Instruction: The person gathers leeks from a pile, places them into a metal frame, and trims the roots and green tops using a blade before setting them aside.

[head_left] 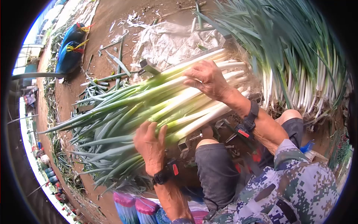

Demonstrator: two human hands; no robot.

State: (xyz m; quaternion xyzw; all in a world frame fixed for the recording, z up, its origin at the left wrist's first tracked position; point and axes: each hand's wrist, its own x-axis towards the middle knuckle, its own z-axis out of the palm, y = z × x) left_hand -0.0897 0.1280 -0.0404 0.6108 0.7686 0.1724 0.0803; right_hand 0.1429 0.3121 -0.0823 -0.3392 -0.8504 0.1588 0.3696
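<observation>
Long green onions (179, 100) lie side by side across a metal frame (149, 67), green leaves to the left and white stems to the right. My left hand (151, 143) is over the leaves at the near side, slightly blurred, its fingers apart and bent down toward them. Over the white stems is my right hand (207, 78), fingers curled and pinched together; whether a stem is between them is too small to tell. Both wrists wear black bands.
A large pile of unpeeled green onions (294, 56) with roots stands at the upper right. A white woven sheet (164, 43) covers soil behind the frame. Blue bundles (71, 52) sit at the upper left, and pink-and-blue bundles (136, 209) lie at the bottom.
</observation>
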